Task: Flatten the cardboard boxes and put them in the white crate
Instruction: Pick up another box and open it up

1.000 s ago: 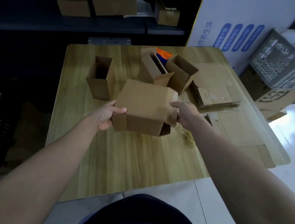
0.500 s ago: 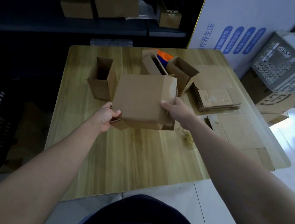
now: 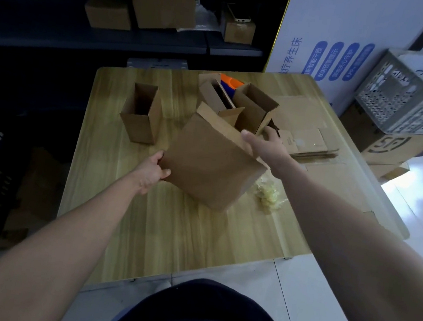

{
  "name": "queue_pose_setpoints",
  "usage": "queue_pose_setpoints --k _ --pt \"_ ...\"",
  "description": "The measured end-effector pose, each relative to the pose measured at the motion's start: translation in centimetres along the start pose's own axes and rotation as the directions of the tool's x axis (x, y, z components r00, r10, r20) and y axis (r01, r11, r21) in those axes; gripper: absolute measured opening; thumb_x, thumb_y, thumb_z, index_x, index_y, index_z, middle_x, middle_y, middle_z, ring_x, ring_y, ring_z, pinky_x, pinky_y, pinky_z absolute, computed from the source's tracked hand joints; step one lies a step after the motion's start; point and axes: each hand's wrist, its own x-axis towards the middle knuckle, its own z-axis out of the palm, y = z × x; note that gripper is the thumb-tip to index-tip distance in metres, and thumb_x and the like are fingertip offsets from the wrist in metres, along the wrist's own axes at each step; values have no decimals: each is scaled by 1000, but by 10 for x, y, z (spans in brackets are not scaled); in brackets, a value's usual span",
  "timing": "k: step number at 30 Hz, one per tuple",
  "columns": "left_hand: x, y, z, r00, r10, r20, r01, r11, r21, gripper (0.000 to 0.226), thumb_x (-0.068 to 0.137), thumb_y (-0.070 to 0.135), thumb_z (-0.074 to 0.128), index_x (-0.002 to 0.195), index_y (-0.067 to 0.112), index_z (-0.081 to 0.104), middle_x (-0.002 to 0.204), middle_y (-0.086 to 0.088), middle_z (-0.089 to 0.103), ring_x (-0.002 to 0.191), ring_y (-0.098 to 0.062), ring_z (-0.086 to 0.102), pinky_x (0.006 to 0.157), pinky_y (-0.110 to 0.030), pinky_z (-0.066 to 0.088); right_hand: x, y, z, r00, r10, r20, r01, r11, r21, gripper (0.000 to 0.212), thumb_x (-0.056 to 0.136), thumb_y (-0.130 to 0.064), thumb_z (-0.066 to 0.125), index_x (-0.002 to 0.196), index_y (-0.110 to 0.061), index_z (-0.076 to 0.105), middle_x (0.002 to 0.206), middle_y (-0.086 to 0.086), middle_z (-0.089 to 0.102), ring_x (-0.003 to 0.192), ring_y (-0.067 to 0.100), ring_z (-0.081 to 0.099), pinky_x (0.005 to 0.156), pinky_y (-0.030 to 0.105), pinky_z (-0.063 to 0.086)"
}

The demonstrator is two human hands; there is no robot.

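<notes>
tipped further up and swung to the right since half a second ago, with the box [image 3: 213,158] now showing one broad face to the camera, lower corner low over the worktop [image 3: 169,235] near its middle; touching it or not, cannot tell. pinched at the lower left corner by the left hand [image 3: 151,171], fingers curled round the edge. gripped at the upper right edge by the right hand [image 3: 268,146], thumb on the near face, other fingers hidden behind. apparently not yet collapsed, though hard to tell from this side.

just behind it, two open boxes [image 3: 254,109] side by side, with an orange thing [image 3: 229,81] beyond. off to the left, well apart, one upright box [image 3: 141,114], open on top. to the right, a flat stack [image 3: 305,142] of cardboard on the worktop, and just beside the box's lower right edge a pale crumpled wad [image 3: 267,194]. farther right, off the worktop, the crate [image 3: 412,97] perched on brown cartons [image 3: 385,144].

judged as the flattening step, under way. next move likely a squeeze of opposite corners until the walls fold flat, then a carry rightward into the crate. three more boxes left standing.
</notes>
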Motion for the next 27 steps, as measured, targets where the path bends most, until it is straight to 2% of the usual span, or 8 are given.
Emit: queue_pose_setpoints --k 2,5,8,11,14,20,24,27 --pt "-3 3 2 999 32 36 -34 997 63 43 91 -12 46 113 23 54 122 2 56 119 -16 49 104 -25 34 2 -2 -3 994 -19 110 39 983 -177 97 74 -59 69 150 -28 17 157 7 16 141 32 23 110 56 28" --pt "-5 8 3 995 74 65 -81 989 120 41 89 -12 48 96 27 58 114 2 60 108 -11 51 86 -14 37 4 -6 -8 946 32 323 24 986 -166 112 65 -55 76 151 -28 9 156 6 19 139 32 26 112 52 25" --pt "-4 11 2 994 114 -1 -113 986 124 34 87 -13 50 92 19 59 104 -2 61 105 -15 51 90 -21 36 3 -8 -6 872 57 486 73 967 -245 133 46 -54 80 151 -26 3 151 7 25 136 32 29 112 51 24" --pt "-4 15 2 997 78 -15 -76 992 99 29 82 -6 63 102 14 59 104 -3 62 109 -21 55 94 -27 40 4 -4 3 881 79 465 113 922 -371 138 47 -50 87 150 -30 -2 152 5 23 136 32 30 111 54 27" --pt "-3 18 7 1000 26 7 -27 993 114 49 74 20 79 117 17 56 111 2 61 105 -16 55 87 -24 40 4 0 11 927 5 374 163 896 -414 128 53 -47 88 148 -26 6 146 5 31 131 30 36 106 52 37" --pt "4 16 8 989 80 -122 -78 997 18 59 65 29 85 114 15 56 111 1 61 104 -17 56 86 -24 42 5 3 9 930 6 367 120 940 -319 118 57 -52 84 147 -21 14 144 7 35 129 29 39 107 49 36" --pt "11 16 13 985 102 -138 -97 995 37 56 66 30 84 112 16 54 112 -2 61 107 -21 57 86 -27 43 5 -4 14 914 48 403 90 944 -316 126 58 -51 83 149 -30 -2 151 7 25 135 32 31 110 51 27" --pt "13 18 21 981 130 -141 -114 986 118 73 69 34 81 130 14 46 131 -7 51 121 -25 49 100 -36 41 6 -5 22 920 48 389 89 941 -327 135 58 -53 83 147 -33 -17 156 8 13 140 33 22 113 52 21"
